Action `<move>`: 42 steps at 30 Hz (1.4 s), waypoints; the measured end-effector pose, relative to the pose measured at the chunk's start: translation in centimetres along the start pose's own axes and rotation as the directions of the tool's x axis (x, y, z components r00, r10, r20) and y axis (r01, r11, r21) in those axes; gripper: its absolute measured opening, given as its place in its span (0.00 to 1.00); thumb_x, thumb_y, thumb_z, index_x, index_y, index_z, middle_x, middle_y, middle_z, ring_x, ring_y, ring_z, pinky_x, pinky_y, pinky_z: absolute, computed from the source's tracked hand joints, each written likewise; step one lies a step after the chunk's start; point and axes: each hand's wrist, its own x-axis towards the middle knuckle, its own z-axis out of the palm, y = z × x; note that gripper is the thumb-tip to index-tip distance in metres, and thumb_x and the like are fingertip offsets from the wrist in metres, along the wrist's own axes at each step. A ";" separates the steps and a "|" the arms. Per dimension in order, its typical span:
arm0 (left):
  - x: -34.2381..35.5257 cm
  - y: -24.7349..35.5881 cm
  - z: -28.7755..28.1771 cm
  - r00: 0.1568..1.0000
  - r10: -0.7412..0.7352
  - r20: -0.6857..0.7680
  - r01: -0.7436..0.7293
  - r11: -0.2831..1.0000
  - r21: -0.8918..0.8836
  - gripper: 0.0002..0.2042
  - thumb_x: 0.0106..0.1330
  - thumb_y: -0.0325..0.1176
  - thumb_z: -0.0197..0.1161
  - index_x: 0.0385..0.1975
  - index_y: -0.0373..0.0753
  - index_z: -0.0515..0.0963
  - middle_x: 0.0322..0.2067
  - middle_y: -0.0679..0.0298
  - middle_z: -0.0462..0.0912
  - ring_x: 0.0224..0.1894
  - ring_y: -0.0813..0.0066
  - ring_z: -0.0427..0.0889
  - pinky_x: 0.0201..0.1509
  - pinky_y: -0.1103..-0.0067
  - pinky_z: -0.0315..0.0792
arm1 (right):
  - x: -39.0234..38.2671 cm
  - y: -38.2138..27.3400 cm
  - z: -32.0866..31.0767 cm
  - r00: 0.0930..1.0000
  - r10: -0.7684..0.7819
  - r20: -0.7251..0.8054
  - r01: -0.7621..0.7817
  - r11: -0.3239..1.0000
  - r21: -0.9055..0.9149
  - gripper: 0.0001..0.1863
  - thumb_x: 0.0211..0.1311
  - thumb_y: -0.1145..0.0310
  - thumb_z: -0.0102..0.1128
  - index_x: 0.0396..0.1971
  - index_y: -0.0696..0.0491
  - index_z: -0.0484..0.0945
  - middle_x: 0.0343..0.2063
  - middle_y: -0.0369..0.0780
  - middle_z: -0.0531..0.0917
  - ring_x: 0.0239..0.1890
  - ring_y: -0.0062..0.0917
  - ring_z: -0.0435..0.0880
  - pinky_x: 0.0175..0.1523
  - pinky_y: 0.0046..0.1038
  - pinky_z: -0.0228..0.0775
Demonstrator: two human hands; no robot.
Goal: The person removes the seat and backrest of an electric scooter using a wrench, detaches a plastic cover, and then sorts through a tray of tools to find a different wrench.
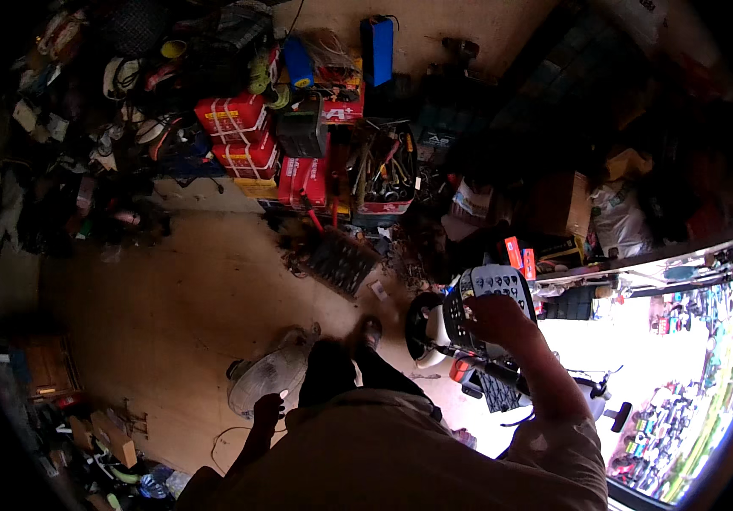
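Observation:
My right hand (500, 321) reaches over a grey plastic basket (507, 279) with holes in its walls, mounted on the front of a scooter (436, 327). The fingers point left toward the basket's darker side wall and look slightly apart; nothing shows in them. Whether they touch the wall is hard to make out in the shade. My left hand (269, 405) hangs low beside my leg, fingers loosely apart and holding nothing visible. Next to it stands a round fan (268, 379) with a wire guard.
Red strapped boxes (234, 117) and a bin of tools (388, 170) line the far side. A dark slotted crate (338, 262) lies on the floor ahead. Cartons (560, 204) and bags fill the right shelf. A bright doorway (592, 341) opens at right.

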 end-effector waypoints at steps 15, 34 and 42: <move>22.1 20.6 7.6 0.674 0.544 0.499 -0.722 0.342 0.602 0.10 0.68 0.33 0.67 0.43 0.34 0.81 0.40 0.55 0.85 0.38 0.61 0.86 0.38 0.69 0.81 | 22.4 0.7 4.0 0.932 0.212 -0.293 -0.018 0.837 0.548 0.27 0.67 0.55 0.65 0.61 0.54 0.78 0.51 0.54 0.85 0.53 0.48 0.86 0.58 0.43 0.78; 22.5 39.2 29.1 0.895 0.373 0.243 -0.446 0.745 0.496 0.19 0.75 0.37 0.62 0.60 0.33 0.76 0.53 0.50 0.84 0.51 0.61 0.86 0.55 0.70 0.81 | 67.6 13.4 6.6 0.690 0.654 -0.311 -0.491 0.738 0.464 0.41 0.68 0.51 0.60 0.70 0.67 0.61 0.61 0.57 0.74 0.66 0.54 0.70 0.72 0.47 0.60; 31.5 52.9 48.7 0.570 0.670 0.475 -0.805 0.341 0.486 0.21 0.70 0.31 0.64 0.61 0.32 0.73 0.53 0.44 0.80 0.57 0.43 0.79 0.63 0.61 0.73 | 65.1 12.3 6.9 0.744 0.490 -0.453 -0.324 0.859 0.397 0.37 0.61 0.60 0.65 0.66 0.65 0.66 0.62 0.57 0.73 0.64 0.52 0.72 0.70 0.46 0.63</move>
